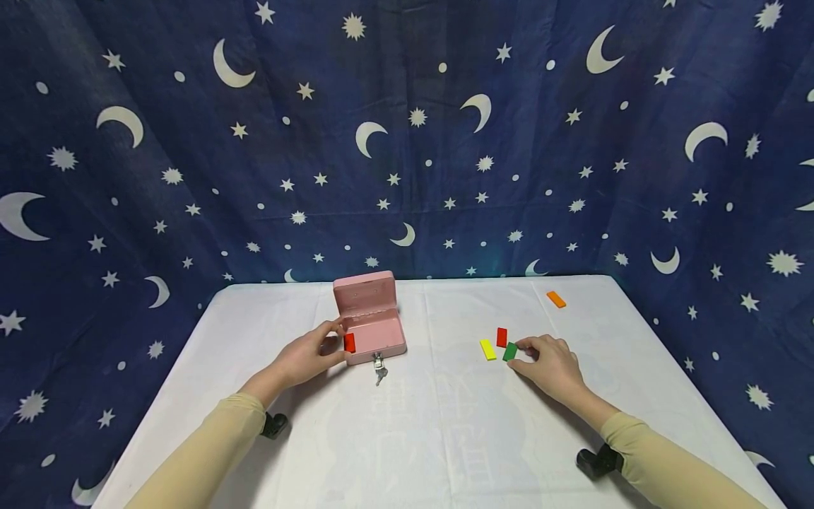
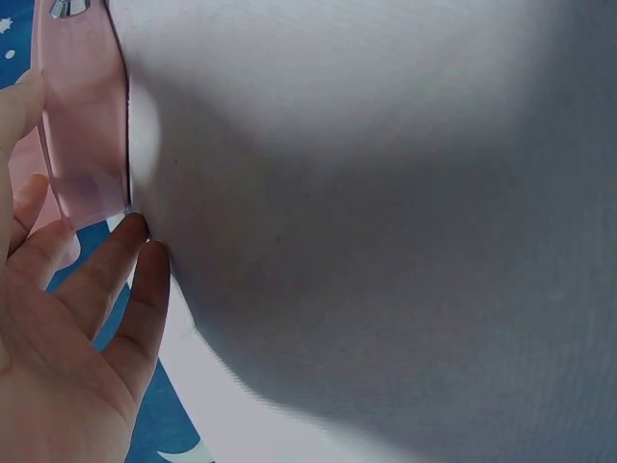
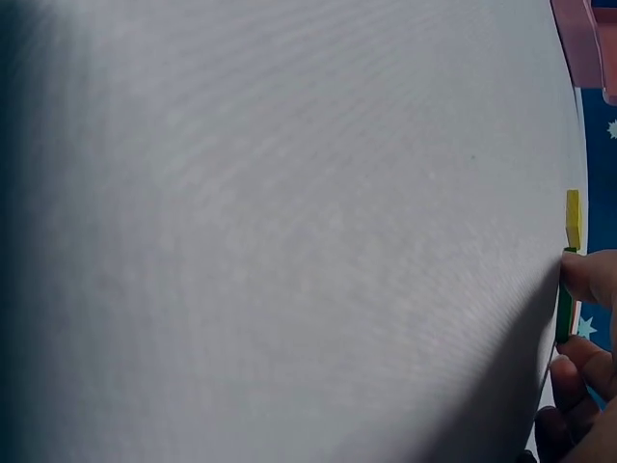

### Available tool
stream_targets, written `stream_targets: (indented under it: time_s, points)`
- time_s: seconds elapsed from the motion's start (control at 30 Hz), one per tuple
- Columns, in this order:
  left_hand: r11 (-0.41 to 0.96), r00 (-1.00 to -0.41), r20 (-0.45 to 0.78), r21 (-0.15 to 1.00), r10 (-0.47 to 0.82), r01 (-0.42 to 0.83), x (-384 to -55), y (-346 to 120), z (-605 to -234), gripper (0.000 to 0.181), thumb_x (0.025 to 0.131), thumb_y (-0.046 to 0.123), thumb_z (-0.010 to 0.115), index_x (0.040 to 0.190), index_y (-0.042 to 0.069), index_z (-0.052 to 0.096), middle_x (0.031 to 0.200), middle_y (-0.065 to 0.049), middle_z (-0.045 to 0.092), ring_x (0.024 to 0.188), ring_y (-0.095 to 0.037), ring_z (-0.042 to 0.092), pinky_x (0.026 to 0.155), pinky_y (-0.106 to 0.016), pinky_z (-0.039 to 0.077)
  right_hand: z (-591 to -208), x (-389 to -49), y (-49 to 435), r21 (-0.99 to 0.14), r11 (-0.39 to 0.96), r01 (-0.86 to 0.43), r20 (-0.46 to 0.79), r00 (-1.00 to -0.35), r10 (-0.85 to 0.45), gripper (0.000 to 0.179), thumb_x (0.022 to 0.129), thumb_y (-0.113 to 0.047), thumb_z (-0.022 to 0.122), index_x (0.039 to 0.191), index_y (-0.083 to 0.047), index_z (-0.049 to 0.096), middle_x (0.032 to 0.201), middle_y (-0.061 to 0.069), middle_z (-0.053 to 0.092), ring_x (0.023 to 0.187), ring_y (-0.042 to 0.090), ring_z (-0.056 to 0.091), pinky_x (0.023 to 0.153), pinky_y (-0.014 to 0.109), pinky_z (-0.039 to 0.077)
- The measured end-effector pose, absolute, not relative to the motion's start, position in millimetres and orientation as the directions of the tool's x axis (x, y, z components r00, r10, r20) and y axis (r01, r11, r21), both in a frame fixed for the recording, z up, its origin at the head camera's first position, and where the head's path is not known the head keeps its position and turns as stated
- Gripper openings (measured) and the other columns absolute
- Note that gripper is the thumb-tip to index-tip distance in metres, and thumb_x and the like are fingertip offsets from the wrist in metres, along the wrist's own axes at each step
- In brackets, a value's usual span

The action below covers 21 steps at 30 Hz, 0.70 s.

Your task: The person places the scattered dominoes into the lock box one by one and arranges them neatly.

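Observation:
A pink metal cash box point(image 1: 380, 334) stands on the white table with its lid raised. Inside it, by the left wall, lies a red block point(image 1: 349, 343). My left hand point(image 1: 307, 359) holds the box at its left side, thumb near the front corner and fingers farther back. In the left wrist view, the fingers spread around the end of the box point(image 2: 89, 125). My right hand point(image 1: 552, 366) pinches a green block point(image 1: 510, 352) between thumb and fingers, low over the table. Close beside it lie a second red block point(image 1: 502, 337) and a yellow block point(image 1: 487, 350).
An orange block point(image 1: 556, 300) lies apart, near the back right of the table point(image 1: 445, 438). Keys point(image 1: 381, 375) hang from the latch at the box's front. Behind the table hangs a dark blue curtain point(image 1: 432, 184) with moons and stars.

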<state>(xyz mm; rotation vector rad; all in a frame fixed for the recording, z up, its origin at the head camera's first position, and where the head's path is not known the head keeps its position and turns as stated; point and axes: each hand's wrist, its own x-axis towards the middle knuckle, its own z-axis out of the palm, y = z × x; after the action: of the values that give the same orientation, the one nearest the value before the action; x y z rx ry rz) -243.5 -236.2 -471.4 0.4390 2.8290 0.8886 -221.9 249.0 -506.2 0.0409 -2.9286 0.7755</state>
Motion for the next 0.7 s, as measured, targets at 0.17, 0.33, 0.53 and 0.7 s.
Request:
stream_targets:
  time_s: [0.17, 0.33, 0.53, 0.7]
  points:
    - [0.784, -0.948, -0.049, 0.576, 0.315, 0.231, -243, -236, -471, 0.043, 0.094, 0.045, 0.071, 0.125, 0.021, 0.054, 0.163, 0.000, 0.035, 0.133, -0.028, 0.055, 0.106, -0.056, 0.043, -506, -224, 250, -0.475, 0.877, -0.075, 0.134, -0.991, -0.013, 0.044, 0.081, -0.035, 0.083, 0.113, -0.007, 0.072, 0.091, 0.003, 0.060, 0.091, 0.026, 0.048, 0.075, 0.043, 0.035]
    - [0.783, -0.947, -0.043, 0.575, 0.319, 0.238, -243, -237, -472, 0.042, 0.094, 0.046, 0.071, 0.124, 0.022, 0.054, 0.163, 0.000, 0.036, 0.133, -0.028, 0.055, 0.106, -0.056, 0.043, -499, -227, 252, -0.460, 0.883, -0.096, 0.151, -0.988, -0.029, 0.047, 0.080, -0.036, 0.084, 0.114, -0.007, 0.072, 0.090, 0.002, 0.060, 0.090, 0.026, 0.048, 0.077, 0.046, 0.036]
    - [0.787, -0.946, -0.037, 0.566, 0.322, 0.245, -243, -238, -472, 0.042, 0.094, 0.045, 0.070, 0.125, 0.022, 0.053, 0.162, 0.000, 0.036, 0.133, -0.029, 0.055, 0.105, -0.056, 0.044, -482, -230, 248, -0.470, 0.872, -0.139, 0.181, -0.982, -0.060, 0.048, 0.082, -0.037, 0.083, 0.117, -0.007, 0.071, 0.097, 0.006, 0.064, 0.095, 0.029, 0.050, 0.080, 0.049, 0.038]
    - [0.793, -0.949, -0.053, 0.565, 0.312, 0.228, -244, -237, -471, 0.043, 0.094, 0.046, 0.069, 0.126, 0.022, 0.053, 0.162, 0.000, 0.036, 0.133, -0.028, 0.055, 0.105, -0.056, 0.043, -470, -235, 241, -0.481, 0.856, -0.191, 0.211, -0.972, -0.098, 0.048, 0.083, -0.037, 0.082, 0.119, -0.009, 0.071, 0.103, 0.009, 0.065, 0.096, 0.029, 0.050, 0.081, 0.048, 0.037]
